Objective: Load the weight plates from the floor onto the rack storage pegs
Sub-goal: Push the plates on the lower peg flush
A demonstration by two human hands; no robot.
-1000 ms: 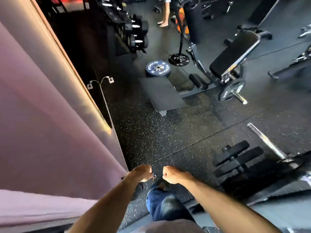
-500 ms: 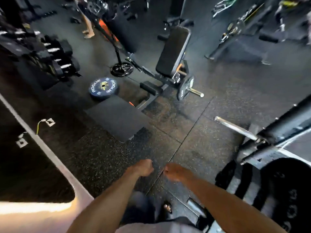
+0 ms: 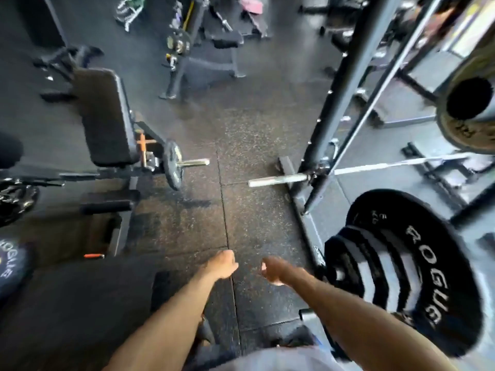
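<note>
The floor [image 3: 254, 210] is covered with dark rubber tiles, speckled with small pale grains. A straight seam [image 3: 224, 210] between the tiles is seen running from the centre toward six o'clock. At nine o'clock a black padded bench [image 3: 104, 116] is set on a dark metal frame. At twelve o'clock, further away, a second exercise machine [image 3: 203, 57] with a black seat is seen, rather blurred. At seven o'clock a plain black mat [image 3: 80, 303] is laid on the floor. Toward two o'clock the floor is lit more strongly and looks pale grey.
</note>
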